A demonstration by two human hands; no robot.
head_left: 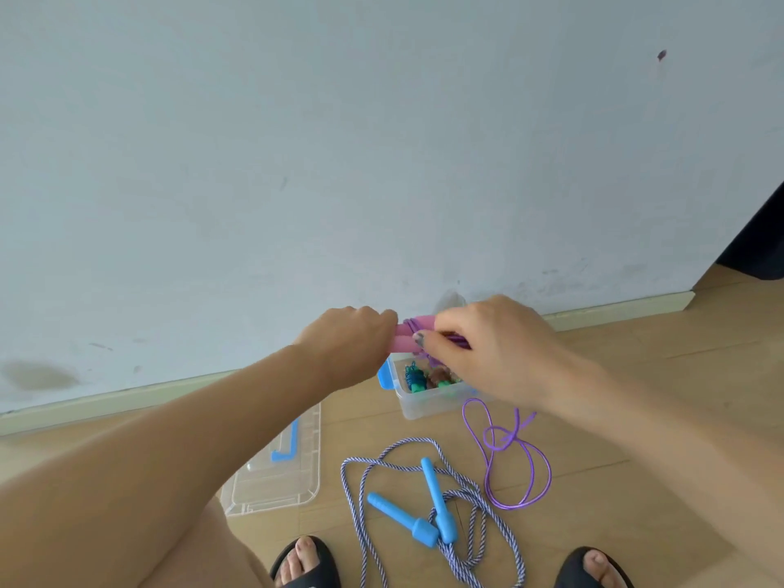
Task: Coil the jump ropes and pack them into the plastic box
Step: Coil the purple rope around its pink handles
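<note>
My left hand (pixel 352 337) grips two pink handles (pixel 409 333) held side by side, above the box. My right hand (pixel 488 345) pinches the purple cord (pixel 456 339) wound round those handles. The rest of that purple cord (pixel 519 460) hangs down and loops on the floor at the right. Under my hands a clear plastic box (pixel 428 403) with a blue latch stands on the floor, and several coiled ropes with green handles lie in it. A blue-handled jump rope (pixel 428 502) with a blue and white braided cord lies loose on the floor between my feet.
The box's clear lid (pixel 280 473) with a blue latch lies on the wooden floor to the left. A pale wall with a skirting board (pixel 615 309) runs just behind the box. My feet in black sandals (pixel 305 564) are at the bottom edge.
</note>
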